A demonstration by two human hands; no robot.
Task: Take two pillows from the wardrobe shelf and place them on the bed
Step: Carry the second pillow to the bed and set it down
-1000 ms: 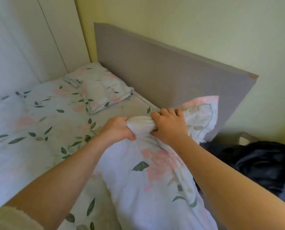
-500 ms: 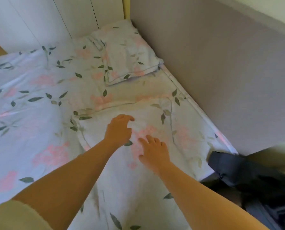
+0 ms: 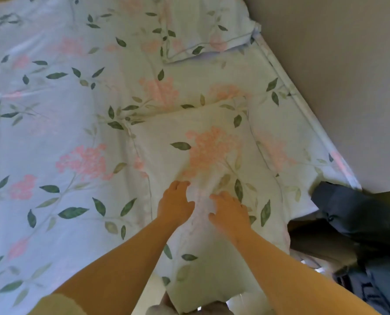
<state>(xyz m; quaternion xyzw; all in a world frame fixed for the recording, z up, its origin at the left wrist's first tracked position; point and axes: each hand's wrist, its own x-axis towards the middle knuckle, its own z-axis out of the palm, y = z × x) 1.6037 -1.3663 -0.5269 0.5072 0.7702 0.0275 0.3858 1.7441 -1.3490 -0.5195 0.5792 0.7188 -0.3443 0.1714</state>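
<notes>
Head view, looking down. 2 pillows lie on the bed (image 3: 53, 110), both in the cover's own print of pink blossom and green leaves. The far pillow (image 3: 201, 26) sits at the far end beside the grey headboard (image 3: 337, 87). The near pillow (image 3: 212, 144) lies right of centre, flat and soft, creased at its middle, and its near end appears to pass the bed's near edge. The left hand (image 3: 174, 201) and right hand (image 3: 229, 211) are side by side over that crease, fingers spread, slightly curved and holding nothing. Blur hides whether they touch. Dark cloth (image 3: 360, 223) lies off the bed at right. Judged stage: both pillows delivered, with only straightening of the near pillow left.
</notes>
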